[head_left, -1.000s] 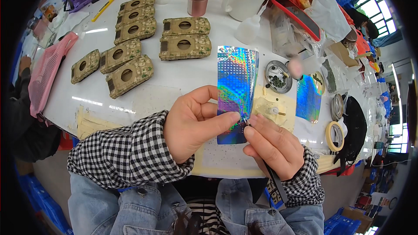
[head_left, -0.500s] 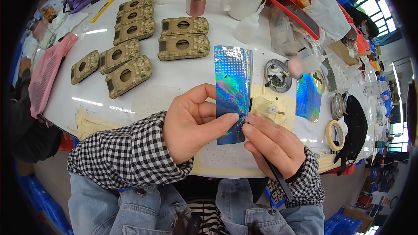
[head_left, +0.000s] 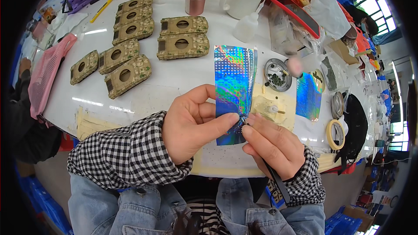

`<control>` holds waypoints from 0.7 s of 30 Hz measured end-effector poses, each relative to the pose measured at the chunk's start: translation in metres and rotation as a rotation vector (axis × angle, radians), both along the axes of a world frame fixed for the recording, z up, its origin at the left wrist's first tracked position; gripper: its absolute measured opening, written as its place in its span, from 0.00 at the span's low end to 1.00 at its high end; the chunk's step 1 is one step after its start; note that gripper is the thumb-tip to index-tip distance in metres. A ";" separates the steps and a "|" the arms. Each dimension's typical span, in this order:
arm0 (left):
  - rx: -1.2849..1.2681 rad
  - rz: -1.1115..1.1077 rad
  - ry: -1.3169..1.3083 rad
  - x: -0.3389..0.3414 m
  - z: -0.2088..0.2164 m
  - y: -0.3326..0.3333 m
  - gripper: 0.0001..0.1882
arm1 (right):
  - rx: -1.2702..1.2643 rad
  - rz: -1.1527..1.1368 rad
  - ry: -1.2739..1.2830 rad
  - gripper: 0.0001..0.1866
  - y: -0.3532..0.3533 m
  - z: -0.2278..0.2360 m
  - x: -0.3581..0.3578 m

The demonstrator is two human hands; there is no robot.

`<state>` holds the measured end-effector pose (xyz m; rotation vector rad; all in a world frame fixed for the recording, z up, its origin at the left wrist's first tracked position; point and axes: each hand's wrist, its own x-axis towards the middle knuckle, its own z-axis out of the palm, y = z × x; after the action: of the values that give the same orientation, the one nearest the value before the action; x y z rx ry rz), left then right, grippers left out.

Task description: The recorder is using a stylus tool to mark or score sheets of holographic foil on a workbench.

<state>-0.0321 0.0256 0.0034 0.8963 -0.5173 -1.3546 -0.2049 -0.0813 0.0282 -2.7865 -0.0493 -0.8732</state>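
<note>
A shiny blue holographic sheet with a grid of small marks stands upright before me. My left hand holds it near its lower part, the thumb pressed on its front. In my right hand are black tweezers, their handle slanting down past my palm. The tips meet the sheet beside my left thumb; my fingers partly hide them, and any piece there is too small to make out. Several camouflage model vehicle hulls with round openings lie left of the sheet.
Behind my right hand, a round metal dish holds dark green bits. Nearby lie another holographic sheet, a tape roll and a black bag. A white mug, pink tin, phone and pink basket stand farther out.
The sheet's upper part has tilted slightly to the right and its reflections have shifted. My right hand and the tweezers' handle have moved slightly left. My left hand keeps its grip.
</note>
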 end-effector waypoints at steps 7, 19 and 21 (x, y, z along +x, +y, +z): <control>0.007 0.008 0.091 0.000 -0.002 -0.001 0.18 | -0.042 -0.011 0.008 0.18 0.002 0.001 0.000; 0.008 -0.012 0.083 0.001 -0.005 -0.001 0.16 | -0.041 -0.001 0.008 0.18 0.001 0.001 -0.001; 0.009 -0.014 0.093 0.001 -0.004 -0.001 0.16 | -0.032 0.004 0.001 0.18 0.001 -0.001 -0.001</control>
<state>-0.0307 0.0249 -0.0003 0.8342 -0.4469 -1.4051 -0.2057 -0.0803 0.0271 -2.8155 -0.0697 -0.8771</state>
